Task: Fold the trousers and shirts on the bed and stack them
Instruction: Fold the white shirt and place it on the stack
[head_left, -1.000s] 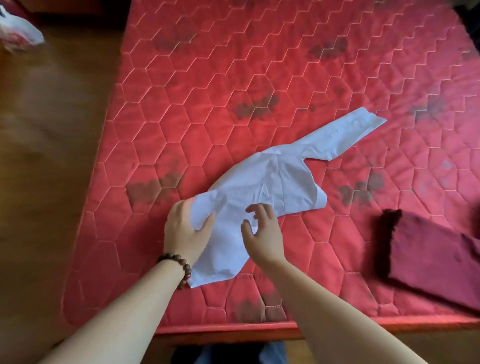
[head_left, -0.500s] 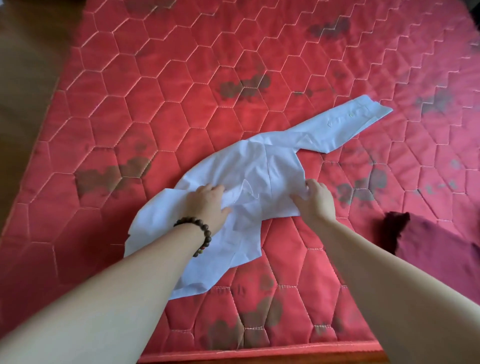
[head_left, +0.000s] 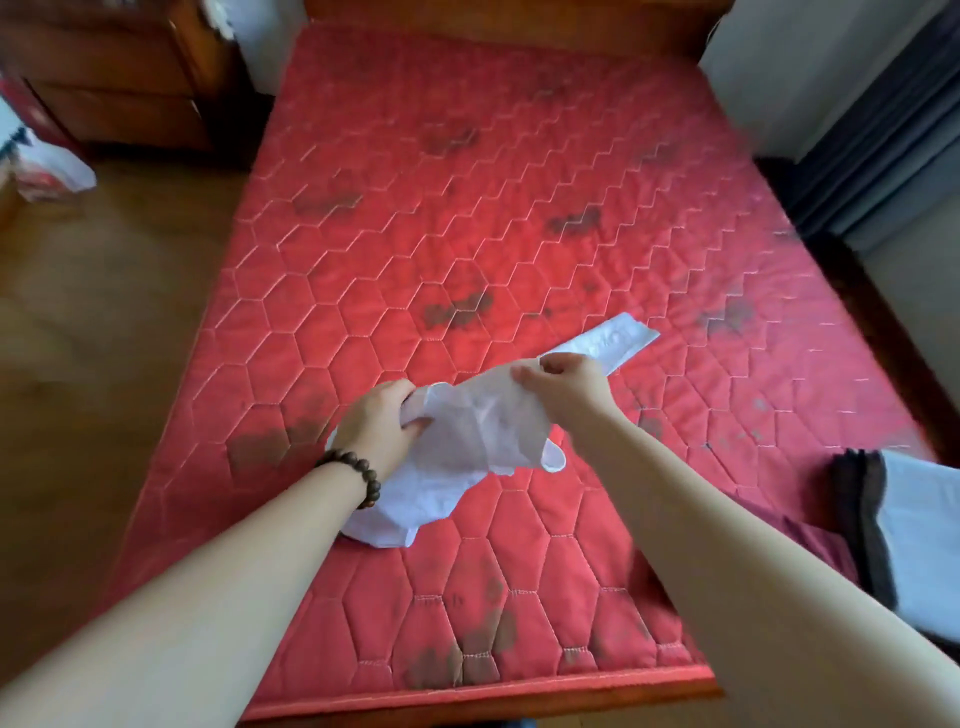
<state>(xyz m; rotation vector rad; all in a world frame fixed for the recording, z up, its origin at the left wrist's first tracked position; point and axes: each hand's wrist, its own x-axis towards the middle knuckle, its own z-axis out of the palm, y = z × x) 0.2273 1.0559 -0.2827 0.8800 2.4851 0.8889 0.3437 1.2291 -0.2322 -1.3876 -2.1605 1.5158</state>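
A crumpled white shirt is lifted partly off the red quilted mattress, its lower part still bunched on the bed and one sleeve trailing away to the upper right. My left hand, with a bead bracelet at the wrist, grips the shirt's left side. My right hand pinches the upper edge near the sleeve. At the right edge lies a stack of folded clothes: a white piece on a dark one, over a maroon one.
A wooden dresser stands at the back left beside the bed. A white and red bag sits on the wooden floor at the left. Grey curtains hang at the right. The bed's wooden frame runs along the near edge.
Both hands have gathered the shirt and raised it from lying flat. My right hand moved up toward the sleeve. The view has tilted up, showing the whole bed.
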